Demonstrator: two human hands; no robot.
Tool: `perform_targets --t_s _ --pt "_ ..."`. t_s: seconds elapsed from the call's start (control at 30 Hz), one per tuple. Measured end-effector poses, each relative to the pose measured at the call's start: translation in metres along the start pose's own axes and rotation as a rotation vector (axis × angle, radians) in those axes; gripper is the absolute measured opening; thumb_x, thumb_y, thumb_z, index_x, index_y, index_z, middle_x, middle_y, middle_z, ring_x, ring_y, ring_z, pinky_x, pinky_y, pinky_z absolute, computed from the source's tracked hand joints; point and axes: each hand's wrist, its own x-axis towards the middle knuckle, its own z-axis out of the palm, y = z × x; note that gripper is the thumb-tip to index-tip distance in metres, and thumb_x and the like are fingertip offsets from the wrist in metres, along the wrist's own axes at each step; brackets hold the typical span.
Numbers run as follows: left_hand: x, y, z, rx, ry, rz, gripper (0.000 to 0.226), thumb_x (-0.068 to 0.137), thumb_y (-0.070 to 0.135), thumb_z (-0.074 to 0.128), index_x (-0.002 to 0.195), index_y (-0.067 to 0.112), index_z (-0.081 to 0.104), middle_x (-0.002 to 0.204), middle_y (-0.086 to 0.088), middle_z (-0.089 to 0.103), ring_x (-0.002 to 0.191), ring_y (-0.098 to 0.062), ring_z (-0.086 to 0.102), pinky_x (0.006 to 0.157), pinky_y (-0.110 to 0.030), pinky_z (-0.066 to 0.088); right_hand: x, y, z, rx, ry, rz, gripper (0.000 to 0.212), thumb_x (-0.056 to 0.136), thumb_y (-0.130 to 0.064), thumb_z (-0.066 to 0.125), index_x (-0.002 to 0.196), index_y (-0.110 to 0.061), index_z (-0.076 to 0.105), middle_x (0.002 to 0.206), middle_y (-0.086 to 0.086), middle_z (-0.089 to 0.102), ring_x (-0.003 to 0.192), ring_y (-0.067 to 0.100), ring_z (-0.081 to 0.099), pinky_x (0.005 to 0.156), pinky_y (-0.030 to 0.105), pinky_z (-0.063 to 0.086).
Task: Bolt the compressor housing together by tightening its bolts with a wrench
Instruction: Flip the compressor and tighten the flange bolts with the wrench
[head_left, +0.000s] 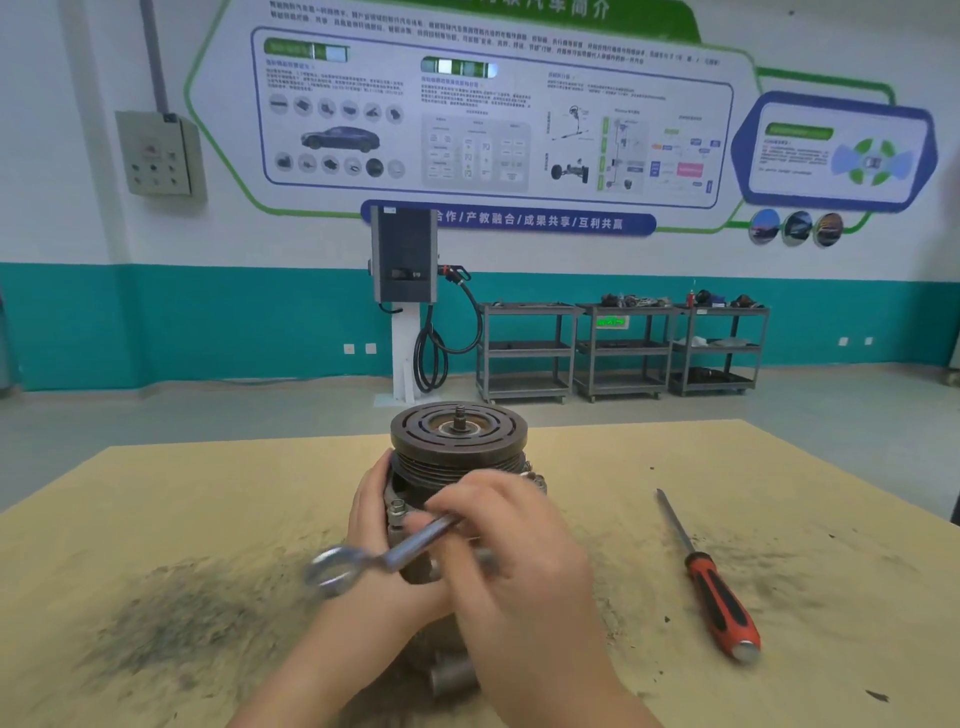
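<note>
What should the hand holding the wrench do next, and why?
Probably lower the wrench onto the bolt on the compressor. The right hand grips it, its ring end is off the bolt, and the left hand steadies the housing.

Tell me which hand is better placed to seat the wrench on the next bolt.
Right, probably. The right hand already grips the wrench, close to the bolt. The left hand is wrapped round the compressor, steadying it.
</note>
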Motion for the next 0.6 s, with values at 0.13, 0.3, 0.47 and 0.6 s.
perform_targets --t_s 0.13,0.3,0.47,0.6 --pt "-0.001 -0.002 0.000 -0.011 -0.006 0.020 0.104 0.050 0.054 0.085 0.125 0.079 0.018 0.148 0.026 0.040 0.133 0.005 0.044 0.112 -0.030 0.039 0.015 0.003 -0.028 0.353 0.220 0.163 0.016 0.097 -0.018 0.040 0.095 -0.028 0.052 0.082 0.000 0.064 0.064 0.008 0.058 0.062 0.014 0.046" --pt "-0.002 0.000 -0.001 -0.015 -0.017 -0.020 0.103 0.049 0.059 0.082 0.124 0.079 0.014 0.147 0.030 0.037 0.132 0.006 0.043 0.109 -0.026 0.040 0.031 0.041 -0.052 0.778 0.357 0.733 0.033 0.091 0.007 0.031 0.103 -0.019 0.046 0.062 0.008 0.065 0.046 0.017 0.051 0.046 0.023 0.041" --pt "-0.002 0.000 -0.002 -0.002 -0.017 -0.013 0.106 0.051 0.058 0.080 0.131 0.072 0.013 0.148 0.030 0.034 0.132 0.006 0.042 0.106 -0.022 0.039 0.033 0.067 -0.051 1.000 0.303 0.927 0.030 0.093 0.007 0.031 0.109 -0.013 0.048 0.063 0.010 0.063 0.044 0.018 0.049 0.043 0.024 0.043" --pt "-0.002 0.002 -0.002 -0.018 -0.033 -0.024 0.109 0.050 0.056 0.082 0.136 0.067 0.015 0.149 0.026 0.036 0.134 0.003 0.042 0.112 -0.032 0.040 0.039 0.082 -0.051 1.113 0.167 1.021 0.025 0.092 0.005 0.037 0.106 -0.013 0.049 0.064 0.007 0.059 0.044 0.018 0.047 0.043 0.024 0.042"
